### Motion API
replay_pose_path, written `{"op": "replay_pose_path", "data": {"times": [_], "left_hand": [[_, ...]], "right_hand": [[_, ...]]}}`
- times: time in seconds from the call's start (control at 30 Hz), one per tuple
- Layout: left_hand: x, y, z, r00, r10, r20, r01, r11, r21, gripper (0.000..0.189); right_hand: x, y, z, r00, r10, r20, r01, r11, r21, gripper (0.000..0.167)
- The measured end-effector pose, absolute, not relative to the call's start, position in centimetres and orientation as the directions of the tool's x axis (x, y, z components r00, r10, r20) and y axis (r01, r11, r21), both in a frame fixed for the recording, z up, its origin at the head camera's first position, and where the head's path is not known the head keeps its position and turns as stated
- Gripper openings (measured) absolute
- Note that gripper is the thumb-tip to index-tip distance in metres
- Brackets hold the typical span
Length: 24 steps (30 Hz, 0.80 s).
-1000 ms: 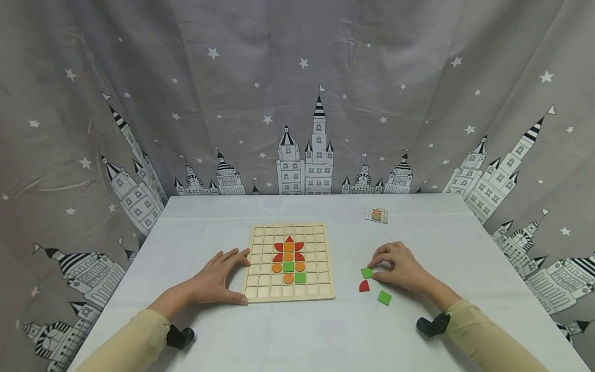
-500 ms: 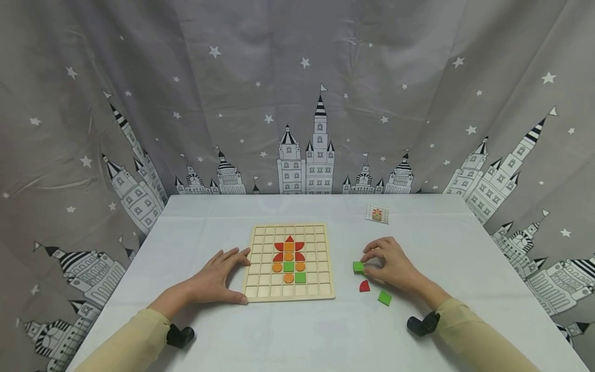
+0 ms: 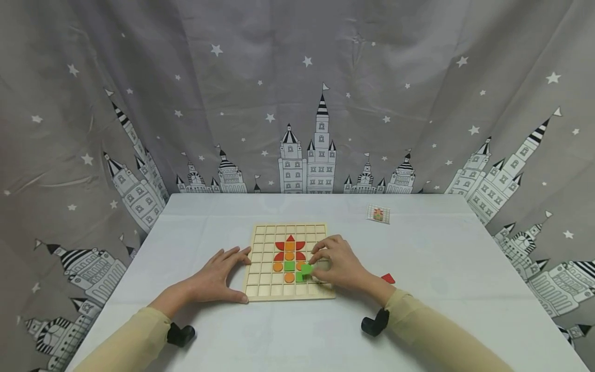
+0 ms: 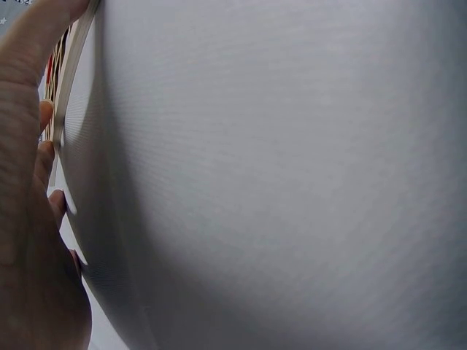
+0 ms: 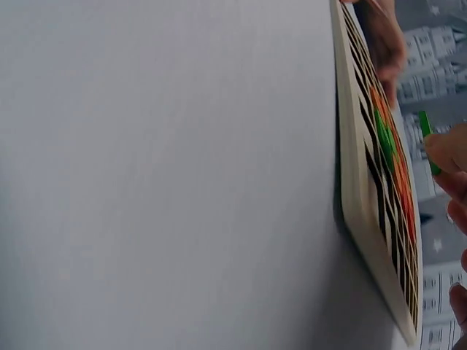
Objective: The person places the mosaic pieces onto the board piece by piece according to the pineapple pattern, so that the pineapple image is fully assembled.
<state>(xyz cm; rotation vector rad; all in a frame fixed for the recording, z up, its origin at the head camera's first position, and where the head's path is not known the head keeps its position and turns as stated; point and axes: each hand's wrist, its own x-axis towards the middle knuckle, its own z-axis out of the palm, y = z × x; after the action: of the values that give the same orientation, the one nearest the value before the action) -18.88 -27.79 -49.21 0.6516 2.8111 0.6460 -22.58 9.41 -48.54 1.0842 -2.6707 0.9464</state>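
Note:
My right hand [image 3: 341, 263] pinches a green square tile [image 3: 307, 269] between thumb and fingertips, over the lower right part of the pattern on the wooden grid board [image 3: 265, 293]. In the right wrist view that green tile [image 5: 425, 124] stands clear of the board's surface. The pattern has red pieces [image 3: 299, 245], orange round tiles [image 3: 277, 266], an orange square and green squares [image 3: 289, 265]. At the board's left side, my left hand [image 3: 211, 280] touches the edge with its fingertips, thumb extended to the near left corner. The left wrist view shows its fingers [image 4: 46, 157] along the rim.
A red quarter-round piece [image 3: 388, 278] lies on the white table [image 3: 288, 336], partly behind the right forearm. A small card with a printed grid pattern [image 3: 378, 214] lies at the back right. Behind the table hangs a grey curtain [image 3: 223, 129] with castles.
The right hand has picked up the green square from the table and carried it left over the board. Its forearm now hides the other loose green square. The left hand has stayed put.

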Motion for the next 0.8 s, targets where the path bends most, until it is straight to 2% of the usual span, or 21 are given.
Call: {"op": "replay_pose_path", "data": {"times": [0.23,0.8], "left_hand": [[-18.8,-27.7,-48.9,-0.885,0.459,-0.078,0.379,0.807,0.453,0.087],[-18.9,-27.8,-49.1,-0.886,0.455,-0.087,0.371,0.810,0.455,0.087]], "right_hand": [[-21.9,5.5,-48.9,-0.700,-0.641,0.314,-0.704,0.546,-0.454,0.013],[-21.4,2.3,-49.8,-0.737,-0.609,0.291,-0.671,0.613,-0.417,0.012]]}}
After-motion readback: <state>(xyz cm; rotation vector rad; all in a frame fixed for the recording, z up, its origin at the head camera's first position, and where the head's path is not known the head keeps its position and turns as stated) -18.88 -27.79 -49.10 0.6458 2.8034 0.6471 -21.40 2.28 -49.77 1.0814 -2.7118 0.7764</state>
